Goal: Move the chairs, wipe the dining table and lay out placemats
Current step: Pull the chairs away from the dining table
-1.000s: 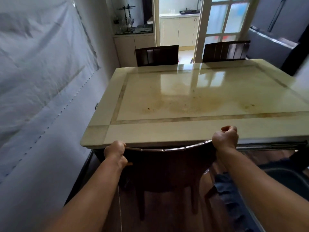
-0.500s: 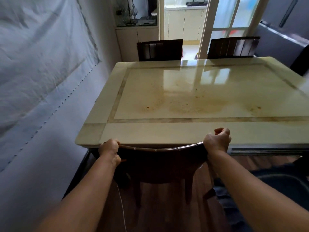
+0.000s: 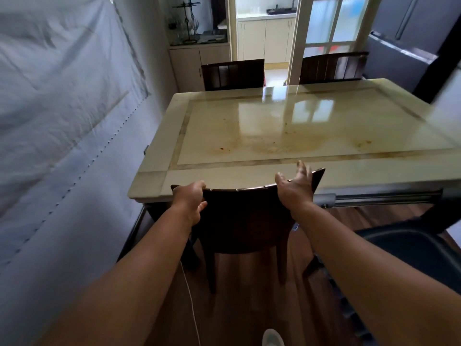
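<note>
Counting three chairs (image 3: 245,221), one table (image 3: 309,126).

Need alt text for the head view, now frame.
A person's left hand grips the top rail of a dark wooden chair at a stained cream dining table; the right hand is open beside the rail. Two more chairs stand opposite.

wall: white sheet (image 3: 62,108) | floor: dark wood (image 3: 244,308) | rear: glass-paned door (image 3: 331,28)

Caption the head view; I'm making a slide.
Left hand grips the near chair at the stained dining table; right hand opens.
</note>
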`<control>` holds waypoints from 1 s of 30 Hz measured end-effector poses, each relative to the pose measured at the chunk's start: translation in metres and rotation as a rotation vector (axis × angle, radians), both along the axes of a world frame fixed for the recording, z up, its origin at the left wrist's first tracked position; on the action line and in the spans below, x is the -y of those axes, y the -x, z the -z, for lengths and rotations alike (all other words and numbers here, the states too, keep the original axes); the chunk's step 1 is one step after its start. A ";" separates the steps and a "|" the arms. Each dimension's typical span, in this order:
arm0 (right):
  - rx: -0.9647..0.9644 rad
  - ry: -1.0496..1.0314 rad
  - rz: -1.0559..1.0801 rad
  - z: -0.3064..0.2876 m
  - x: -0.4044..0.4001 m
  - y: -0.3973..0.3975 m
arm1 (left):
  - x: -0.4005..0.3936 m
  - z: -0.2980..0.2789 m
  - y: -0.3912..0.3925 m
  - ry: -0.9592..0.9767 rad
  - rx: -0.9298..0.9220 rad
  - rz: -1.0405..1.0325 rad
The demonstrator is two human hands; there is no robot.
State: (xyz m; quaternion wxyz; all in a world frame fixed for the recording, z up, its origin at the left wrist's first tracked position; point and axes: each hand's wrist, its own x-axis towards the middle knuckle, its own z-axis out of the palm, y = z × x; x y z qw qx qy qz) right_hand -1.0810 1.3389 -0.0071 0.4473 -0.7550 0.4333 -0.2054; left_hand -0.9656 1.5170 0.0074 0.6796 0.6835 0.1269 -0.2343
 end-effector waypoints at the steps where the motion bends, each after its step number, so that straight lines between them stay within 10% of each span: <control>1: 0.047 0.010 -0.031 -0.003 -0.010 0.004 | -0.004 -0.005 0.010 0.014 0.017 0.055; 12: 0.441 -0.035 0.081 -0.034 -0.064 0.084 | 0.018 -0.030 0.137 0.184 0.192 0.315; 30: 0.404 0.080 0.371 -0.039 0.064 0.423 | 0.176 -0.014 0.460 0.224 0.177 0.730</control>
